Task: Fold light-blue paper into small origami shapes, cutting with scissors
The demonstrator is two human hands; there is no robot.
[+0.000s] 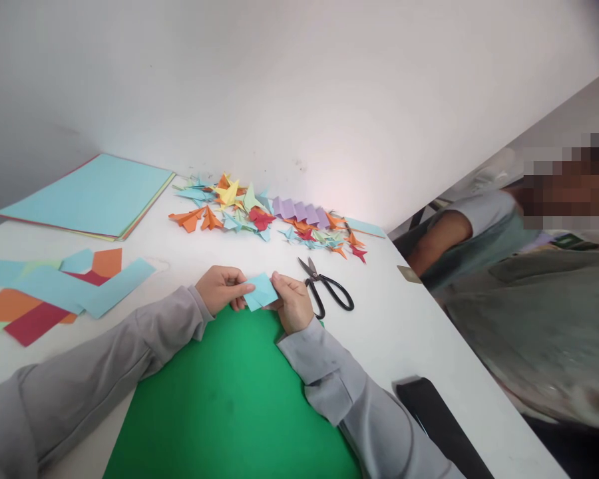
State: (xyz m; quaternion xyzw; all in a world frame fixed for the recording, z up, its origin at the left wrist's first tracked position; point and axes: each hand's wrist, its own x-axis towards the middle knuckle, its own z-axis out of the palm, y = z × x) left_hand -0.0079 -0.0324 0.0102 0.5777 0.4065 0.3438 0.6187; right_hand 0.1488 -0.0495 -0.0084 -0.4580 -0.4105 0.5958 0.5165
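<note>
A small light blue paper square (261, 292) with creases is held up between both hands, over the top edge of a green sheet (224, 399). My left hand (223, 290) pinches its left side, thumb on top. At the paper's right side, my right hand (293, 301) grips it between thumb and fingers. Some fingers of both hands are hidden behind the paper. Black-handled scissors (324, 283) lie partly open on the white table, just right of my right hand.
Folded colourful paper pieces (249, 203) lie along the wall. A stack of large sheets (94, 193) is at the back left, with cut strips (54, 286) nearer. A black object (439, 422) lies front right. Beyond the table's right edge (459, 326) is another person (479, 226).
</note>
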